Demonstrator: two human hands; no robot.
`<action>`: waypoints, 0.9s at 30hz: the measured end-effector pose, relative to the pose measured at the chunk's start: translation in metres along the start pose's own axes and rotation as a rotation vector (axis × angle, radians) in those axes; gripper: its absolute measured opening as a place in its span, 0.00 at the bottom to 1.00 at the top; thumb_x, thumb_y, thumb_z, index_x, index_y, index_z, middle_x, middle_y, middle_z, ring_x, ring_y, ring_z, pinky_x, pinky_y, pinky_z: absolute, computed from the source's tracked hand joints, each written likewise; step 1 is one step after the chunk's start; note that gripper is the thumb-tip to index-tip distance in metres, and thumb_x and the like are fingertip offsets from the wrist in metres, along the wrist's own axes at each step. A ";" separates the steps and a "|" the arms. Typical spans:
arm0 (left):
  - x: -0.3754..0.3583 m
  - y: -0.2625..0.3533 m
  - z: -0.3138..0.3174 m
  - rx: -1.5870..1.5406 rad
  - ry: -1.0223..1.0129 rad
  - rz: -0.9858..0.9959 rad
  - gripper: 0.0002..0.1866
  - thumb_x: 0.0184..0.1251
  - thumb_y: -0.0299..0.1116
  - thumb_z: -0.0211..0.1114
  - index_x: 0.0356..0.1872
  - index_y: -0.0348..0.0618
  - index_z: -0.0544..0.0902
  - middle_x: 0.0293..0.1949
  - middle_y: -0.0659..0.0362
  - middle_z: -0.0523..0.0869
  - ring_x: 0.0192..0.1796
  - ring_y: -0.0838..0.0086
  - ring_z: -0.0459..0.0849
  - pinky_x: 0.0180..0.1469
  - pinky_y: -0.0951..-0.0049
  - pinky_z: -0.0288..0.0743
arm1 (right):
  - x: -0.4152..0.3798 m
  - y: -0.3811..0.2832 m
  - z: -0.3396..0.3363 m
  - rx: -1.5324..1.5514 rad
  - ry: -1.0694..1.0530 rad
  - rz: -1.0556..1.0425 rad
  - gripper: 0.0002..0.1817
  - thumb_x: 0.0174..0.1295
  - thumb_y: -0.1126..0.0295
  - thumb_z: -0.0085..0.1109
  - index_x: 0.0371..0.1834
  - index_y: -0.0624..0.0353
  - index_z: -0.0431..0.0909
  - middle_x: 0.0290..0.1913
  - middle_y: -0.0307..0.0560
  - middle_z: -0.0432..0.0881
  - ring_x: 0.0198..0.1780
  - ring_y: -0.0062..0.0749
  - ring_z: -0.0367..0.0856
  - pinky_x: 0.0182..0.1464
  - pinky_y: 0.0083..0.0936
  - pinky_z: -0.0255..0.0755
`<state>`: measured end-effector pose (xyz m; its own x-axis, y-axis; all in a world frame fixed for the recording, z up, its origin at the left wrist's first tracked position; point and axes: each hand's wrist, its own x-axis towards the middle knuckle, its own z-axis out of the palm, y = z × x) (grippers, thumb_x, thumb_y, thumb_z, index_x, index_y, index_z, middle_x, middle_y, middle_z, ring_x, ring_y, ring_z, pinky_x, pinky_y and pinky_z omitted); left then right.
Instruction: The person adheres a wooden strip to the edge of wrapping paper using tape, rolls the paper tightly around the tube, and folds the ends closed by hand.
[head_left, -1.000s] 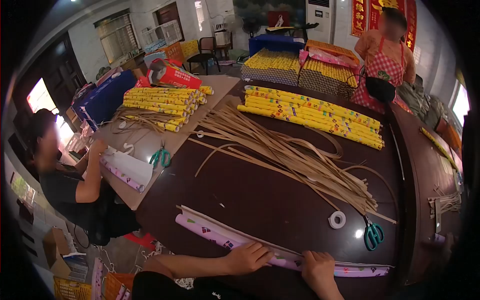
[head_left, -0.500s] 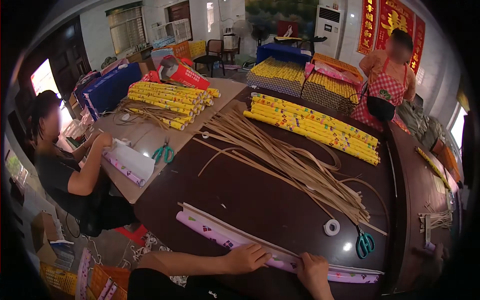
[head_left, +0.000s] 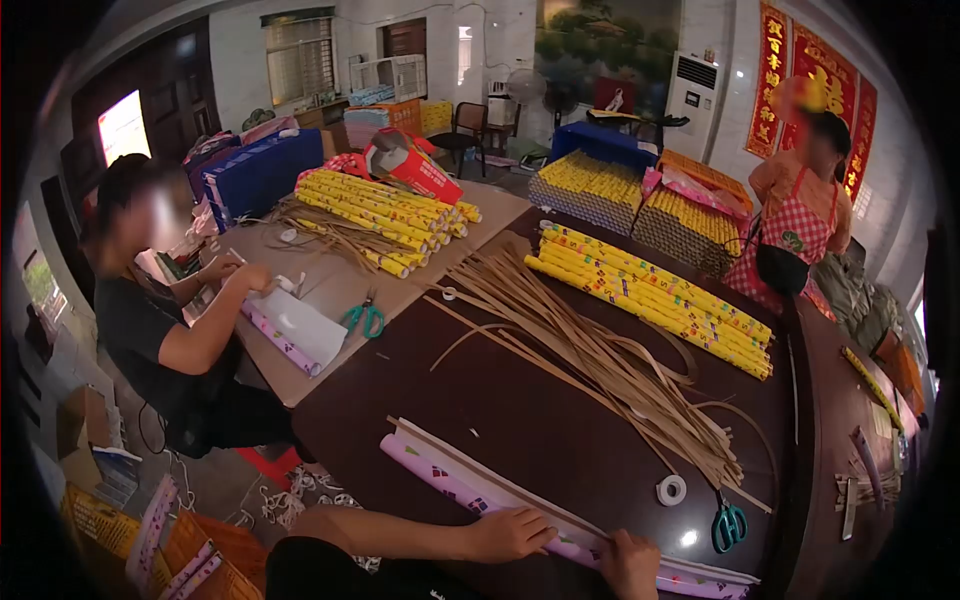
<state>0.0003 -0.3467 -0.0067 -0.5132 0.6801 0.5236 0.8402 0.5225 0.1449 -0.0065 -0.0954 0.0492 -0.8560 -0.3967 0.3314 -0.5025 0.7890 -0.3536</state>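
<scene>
A long roll of purple patterned paper lies along the near edge of the dark table. A narrow brown strip runs along its upper edge, against a pale paper margin. My left hand is closed over the middle of the roll, fingers bent across it. Close by on the right, my right hand grips the roll with its thumb near the strip edge. A roll of white tape and teal-handled scissors lie beyond my right hand.
A heap of brown strips spreads across the table. Yellow patterned tubes lie behind it, with another yellow pile at the left. A co-worker handles purple paper near scissors. Another person stands at the right.
The camera view has turned, so the scene sits lower and further right. Both my hands stay on the purple roll. The standing person's head has turned and lowered.
</scene>
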 end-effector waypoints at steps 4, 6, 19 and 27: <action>-0.001 0.002 0.001 -0.019 0.006 -0.002 0.22 0.59 0.41 0.66 0.49 0.35 0.81 0.42 0.55 0.79 0.48 0.64 0.79 0.52 0.67 0.76 | 0.008 -0.002 0.000 0.008 -0.023 -0.042 0.10 0.49 0.72 0.71 0.28 0.60 0.78 0.21 0.50 0.80 0.25 0.43 0.81 0.28 0.37 0.72; -0.004 0.000 0.009 -0.024 0.003 -0.018 0.23 0.59 0.42 0.66 0.50 0.35 0.81 0.42 0.55 0.79 0.49 0.64 0.79 0.53 0.67 0.76 | 0.011 -0.005 -0.001 0.007 -0.042 -0.065 0.10 0.49 0.72 0.71 0.28 0.61 0.78 0.21 0.50 0.80 0.25 0.43 0.81 0.28 0.37 0.72; -0.006 -0.005 0.032 -0.051 0.025 0.023 0.25 0.62 0.44 0.64 0.53 0.33 0.77 0.48 0.49 0.78 0.55 0.59 0.77 0.58 0.63 0.74 | 0.020 -0.048 0.003 0.014 -0.126 -0.124 0.10 0.48 0.71 0.72 0.28 0.61 0.79 0.21 0.50 0.80 0.24 0.41 0.81 0.28 0.36 0.71; -0.002 -0.005 0.034 -0.091 -0.003 0.006 0.25 0.60 0.43 0.66 0.50 0.32 0.77 0.48 0.49 0.78 0.55 0.59 0.77 0.58 0.63 0.73 | 0.022 -0.074 0.002 0.003 -0.182 -0.119 0.11 0.47 0.71 0.73 0.28 0.62 0.79 0.21 0.50 0.80 0.24 0.40 0.81 0.28 0.36 0.71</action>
<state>-0.0088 -0.3332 -0.0368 -0.5086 0.6848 0.5219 0.8556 0.4698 0.2174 0.0112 -0.1640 0.0807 -0.7981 -0.5657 0.2074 -0.6017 0.7300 -0.3241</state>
